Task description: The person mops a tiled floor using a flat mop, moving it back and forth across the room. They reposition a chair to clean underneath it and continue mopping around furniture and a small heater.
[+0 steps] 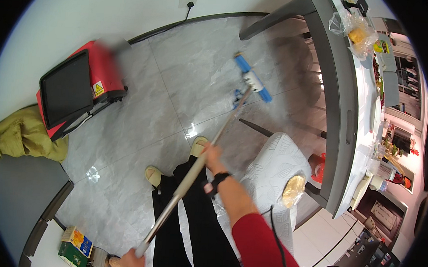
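A mop handle [185, 184] slants up from the lower edge, and I hold it with both hands. My right hand [214, 160], with a black watch [217, 181] at the wrist, is wrapped round its middle. At the handle's top end, low in the view, my left hand [132, 263] is closed. The mop's blue head [263, 93] has a white clamp in its centre and rests on the grey tile floor [198, 65], near the table. Beside it is a small blue piece [237, 98], whose link to the mop I cannot make out.
On the left stands a red machine [106, 72] with a black panel, beside olive cloth [23, 133]. A grey table [339, 106] runs along the right. Nearer is a covered chair [275, 158] bearing a plastic-wrapped round item [294, 190]. Boxes [75, 247] sit lower left.
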